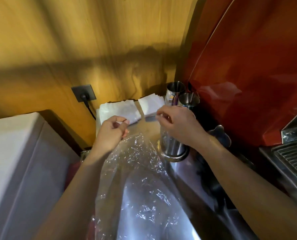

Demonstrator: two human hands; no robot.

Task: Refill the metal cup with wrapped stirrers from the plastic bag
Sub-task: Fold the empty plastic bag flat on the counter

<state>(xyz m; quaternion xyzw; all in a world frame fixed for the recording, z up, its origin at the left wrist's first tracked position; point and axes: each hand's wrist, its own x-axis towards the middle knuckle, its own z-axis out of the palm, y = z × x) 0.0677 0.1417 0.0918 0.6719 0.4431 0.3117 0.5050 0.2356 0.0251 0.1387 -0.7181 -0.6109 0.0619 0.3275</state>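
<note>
Both hands are raised over a steel surface (192, 172), each pinching the top edge of a clear, crinkled plastic bag (140, 170) that hangs down between the forearms toward the camera. The left hand (112, 131) is curled nearly into a fist, thumb and fingertips pressed together on the bag's left edge. The right hand (177, 122) is likewise narrowed to a pinch, its fingertips closed on the bag's right edge, with the wrist passing directly in front of the metal cup (174, 148). That cup stands upright on the surface, just right of the bag's mouth, and its rim is hidden behind the right hand. The bag's film is glossy and blurred, so whether any wrapped stirrers lie inside it cannot be told. Behind the hands, against the wood-panelled wall (75, 49), lie two stacks of white paper napkins (120, 110), side by side. To their right stand two more metal cups, the farther one (175, 90) close to the wall and the nearer one (189, 100) just in front of it. A red coffee machine (248, 66) fills the right side, its drip grate (293, 158) at the right edge. A dark wall socket (83, 92) with a plugged-in black cable sits to the left of the napkins, above a white box-like appliance (14, 161).
</note>
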